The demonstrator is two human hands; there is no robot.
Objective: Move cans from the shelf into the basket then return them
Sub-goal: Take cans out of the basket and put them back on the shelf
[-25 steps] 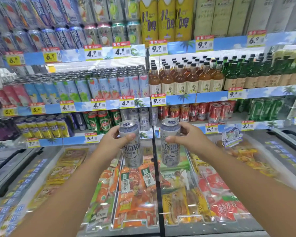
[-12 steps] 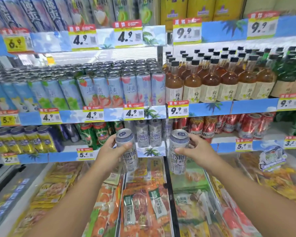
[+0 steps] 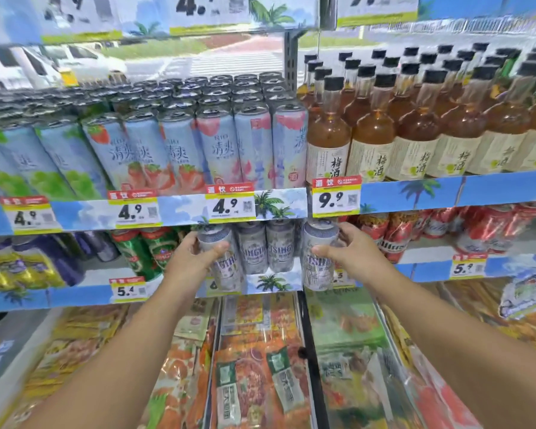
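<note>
Head view: both cans have come up from over the chilled packets to the shelf lip, so by my reading the return step is nearly done; no basket shows. The left hand (image 3: 190, 265) wraps its fingers round the left can (image 3: 222, 261), the right hand (image 3: 355, 253) round the right can (image 3: 319, 258). Between them stand two shelved cans (image 3: 266, 249) lettered "TSINGT…". Above the fingers, tags read 4.9 and 9.9 (image 3: 335, 198); "RIO" cans (image 3: 220, 147) stand higher.

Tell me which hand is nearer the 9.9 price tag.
Right. The right hand, holding a grey can, sits just below the 9.9 price tag; the left hand is farther left.
</note>
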